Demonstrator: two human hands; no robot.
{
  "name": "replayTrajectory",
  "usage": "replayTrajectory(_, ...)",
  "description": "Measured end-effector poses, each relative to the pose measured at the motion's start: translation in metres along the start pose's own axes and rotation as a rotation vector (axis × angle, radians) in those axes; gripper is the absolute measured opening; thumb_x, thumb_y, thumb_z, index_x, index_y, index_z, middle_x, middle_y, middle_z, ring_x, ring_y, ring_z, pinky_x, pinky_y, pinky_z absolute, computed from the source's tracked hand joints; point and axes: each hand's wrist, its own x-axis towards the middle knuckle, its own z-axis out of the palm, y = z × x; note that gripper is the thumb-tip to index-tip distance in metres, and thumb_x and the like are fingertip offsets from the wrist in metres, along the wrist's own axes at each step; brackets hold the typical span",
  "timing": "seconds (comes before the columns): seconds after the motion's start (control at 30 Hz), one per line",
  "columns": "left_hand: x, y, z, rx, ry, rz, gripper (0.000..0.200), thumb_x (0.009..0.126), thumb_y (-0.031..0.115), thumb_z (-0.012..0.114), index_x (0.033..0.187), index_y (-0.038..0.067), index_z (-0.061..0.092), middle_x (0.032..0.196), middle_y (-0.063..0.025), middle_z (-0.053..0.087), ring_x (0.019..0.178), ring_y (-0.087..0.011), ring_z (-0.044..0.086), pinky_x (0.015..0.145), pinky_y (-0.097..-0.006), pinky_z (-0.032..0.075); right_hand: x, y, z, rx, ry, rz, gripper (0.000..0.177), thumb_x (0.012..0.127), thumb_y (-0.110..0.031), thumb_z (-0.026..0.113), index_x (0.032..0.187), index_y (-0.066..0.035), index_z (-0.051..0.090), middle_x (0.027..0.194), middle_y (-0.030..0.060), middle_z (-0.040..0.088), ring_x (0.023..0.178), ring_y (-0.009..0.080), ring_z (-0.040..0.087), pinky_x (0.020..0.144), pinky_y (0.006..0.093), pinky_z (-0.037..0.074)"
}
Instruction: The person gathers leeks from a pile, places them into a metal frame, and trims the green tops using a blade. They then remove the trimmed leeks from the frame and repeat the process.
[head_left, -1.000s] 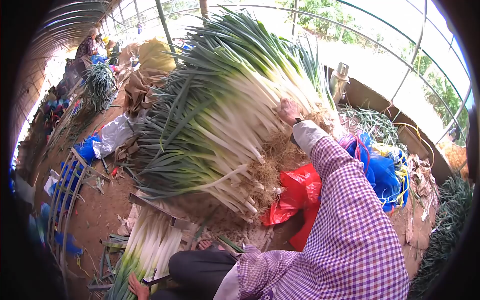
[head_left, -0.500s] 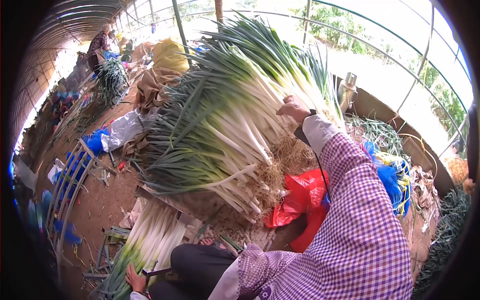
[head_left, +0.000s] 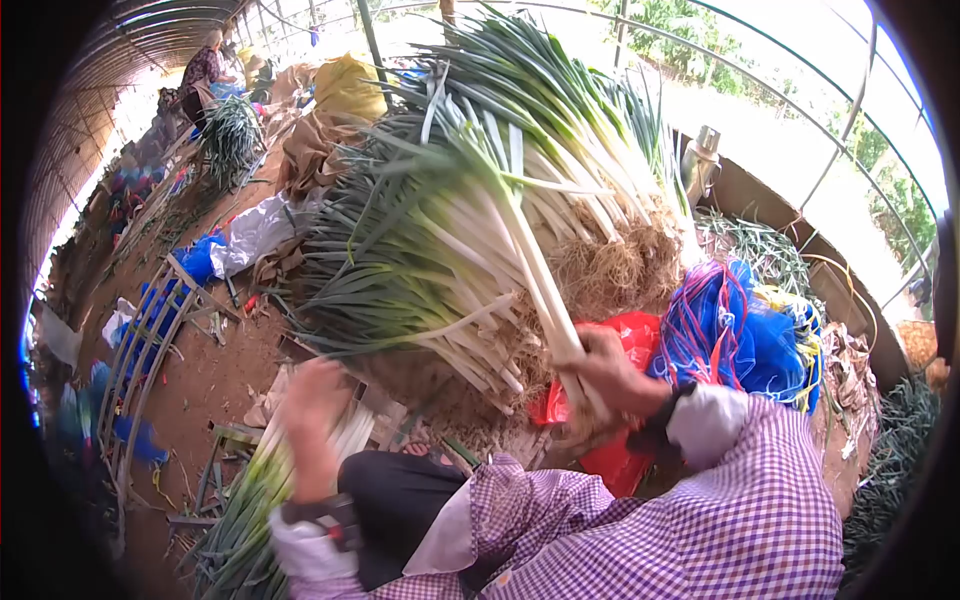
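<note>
My right hand (head_left: 618,372) is wrapped round the white lower stalks of a few long green onions (head_left: 538,285), whose leaves reach up and left across a heap. That heap of green onions (head_left: 385,290), roots toward me, lies in front; behind it is another thick bunch (head_left: 600,175) with brown hairy roots. My left hand (head_left: 315,425), smeared by motion, is raised beside my dark-trousered knee (head_left: 405,510). It passes over a pile of green onions with clean white stalks (head_left: 250,500) at lower left.
Red plastic (head_left: 630,345) lies by my right hand, with blue netting and pink cords (head_left: 720,325) farther right. A metal flask (head_left: 700,165) stands behind. Curved metal hoops (head_left: 140,370) are at left. Another person (head_left: 205,75) stands at the far left near a bundle of greens (head_left: 230,140).
My right hand has come back toward me from the heap, drawing out a few green onions. My left hand has lifted off the lower-left pile and moved up.
</note>
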Motion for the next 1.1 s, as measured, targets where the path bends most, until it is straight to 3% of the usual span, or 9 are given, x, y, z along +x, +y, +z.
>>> replayTrajectory(0.1,-0.010,-0.065,0.113,-0.489,-0.028,-0.525,0.034,0.097,0.036,0.062,0.119,0.008,0.063,0.118,-0.0089,0.066,0.115,-0.0247,0.061,0.101,-0.0518,0.046,-0.076,0.005,0.022,-0.042,0.016,0.077,0.031,0.081,-0.016,0.077,0.102,0.005,0.068,0.081,0.0044,0.067,0.077,0.0096,0.062,0.068,0.0311,0.054)
replayTrajectory(0.23,-0.024,-0.127,0.200,-0.818,-0.173,-0.892,0.078,0.092,0.056,0.064,0.141,0.000,0.042,0.132,-0.0153,0.057,0.124,-0.0351,0.054,0.107,-0.0598,0.042,-0.154,0.033,0.017,-0.070,0.009,0.297,0.043,0.081,-0.020,0.081,0.114,0.004,0.066,0.090,0.0095,0.070,0.083,0.0120,0.064,0.075,0.0330,0.054)
replayTrajectory(0.27,-0.033,-0.126,0.212,-0.827,-0.231,-0.850,0.087,0.095,0.058,0.058,0.148,-0.005,0.030,0.134,-0.0186,0.054,0.123,-0.0391,0.053,0.108,-0.0581,0.042,-0.169,0.035,0.013,-0.088,-0.011,0.327,0.044,0.081,-0.020,0.081,0.115,0.003,0.065,0.091,0.0091,0.070,0.083,0.0120,0.064,0.075,0.0330,0.054)
replayTrajectory(0.37,-0.044,-0.146,0.224,-0.913,-0.375,-0.801,0.081,0.097,0.059,0.053,0.146,-0.004,0.037,0.128,-0.0185,0.058,0.118,-0.0376,0.057,0.103,-0.0533,0.047,-0.198,0.032,0.007,-0.116,-0.068,0.379,0.043,0.082,-0.020,0.081,0.115,0.002,0.065,0.091,0.0081,0.070,0.083,0.0122,0.063,0.076,0.0328,0.054)
replayTrajectory(0.43,-0.055,-0.206,0.223,-0.893,-0.280,-0.826,0.066,0.100,0.058,0.051,0.131,0.000,0.055,0.103,-0.0128,0.065,0.096,-0.0292,0.064,0.085,-0.0476,0.054,-0.215,0.038,0.006,-0.105,-0.112,0.381,0.040,0.083,-0.019,0.080,0.114,0.002,0.064,0.090,0.0073,0.070,0.082,0.0122,0.063,0.075,0.0329,0.053)
replayTrajectory(0.53,-0.069,-0.185,0.213,-0.979,-0.353,-0.846,0.058,0.100,0.056,0.051,0.129,0.007,0.057,0.089,-0.0063,0.062,0.074,-0.0205,0.058,0.069,-0.0379,0.052,-0.223,0.028,0.004,-0.155,-0.266,0.452,0.044,0.087,-0.018,0.079,0.122,0.001,0.062,0.094,0.0055,0.069,0.086,0.0121,0.063,0.077,0.0317,0.052)
replayTrajectory(0.7,-0.094,-0.156,0.204,-0.924,-0.105,-0.774,0.035,0.100,0.046,0.060,0.097,0.012,0.053,0.085,-0.0024,0.055,0.070,-0.0170,0.050,0.065,-0.0346,0.045,-0.229,0.029,0.005,-0.250,-0.328,0.387,0.043,0.084,-0.019,0.077,0.121,-0.001,0.064,0.091,0.0143,0.071,0.081,0.0211,0.069,0.074,0.0365,0.055)
replayTrajectory(0.77,-0.104,-0.127,0.198,-0.985,0.043,-0.771,0.033,0.100,0.046,0.060,0.097,0.014,0.053,0.082,-0.0011,0.052,0.069,-0.0152,0.049,0.064,-0.0329,0.043,-0.233,0.037,0.005,-0.310,-0.369,0.270,0.046,0.085,-0.020,0.077,0.124,-0.002,0.063,0.093,0.0146,0.072,0.083,0.0225,0.071,0.075,0.0365,0.055)
replayTrajectory(1.1,-0.089,-0.131,0.171,-1.029,0.001,-0.707,0.034,0.101,0.049,0.056,0.097,0.016,0.051,0.069,0.0027,0.042,0.054,-0.0118,0.041,0.049,-0.0273,0.037,-0.207,0.041,0.011,-0.220,-0.298,0.182,0.042,0.088,-0.016,0.078,0.123,0.000,0.063,0.092,0.0124,0.073,0.083,0.0140,0.070,0.075,0.0318,0.056)
